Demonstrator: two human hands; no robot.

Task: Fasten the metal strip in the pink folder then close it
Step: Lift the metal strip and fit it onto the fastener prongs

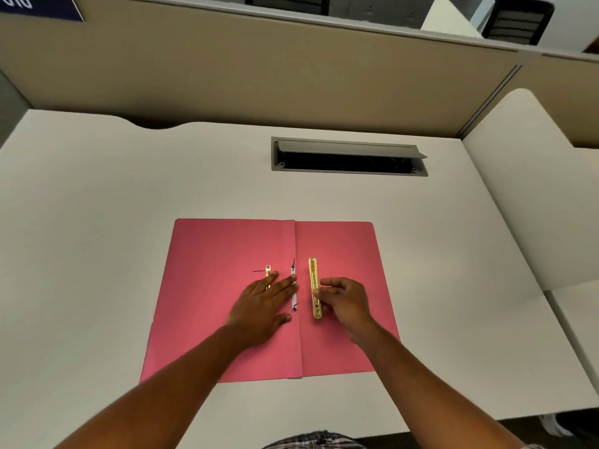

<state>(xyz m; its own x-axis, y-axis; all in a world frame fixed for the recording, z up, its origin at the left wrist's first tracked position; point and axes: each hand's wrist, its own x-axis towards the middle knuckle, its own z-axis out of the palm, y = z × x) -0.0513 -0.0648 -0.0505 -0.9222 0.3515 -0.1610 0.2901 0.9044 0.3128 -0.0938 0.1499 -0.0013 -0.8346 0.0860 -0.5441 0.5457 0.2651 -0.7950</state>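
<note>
The pink folder [340, 247] lies open and flat on the white desk. A long gold metal strip [313, 277] lies on its right leaf, just right of the fold. My right hand [348, 303] pinches the lower part of that strip between thumb and fingers. My left hand [262, 303] presses flat on the left leaf, its fingertips over a white strip [294, 298] along the fold. A second, shorter gold piece [267, 271] sticks out from under my left fingers. Thin black prongs show near the white strip's ends.
A grey cable hatch [348, 157] with its lid propped up is set into the desk [97, 222] behind the folder. A beige partition [227, 69] runs along the back. Another white desk [534, 189] adjoins on the right.
</note>
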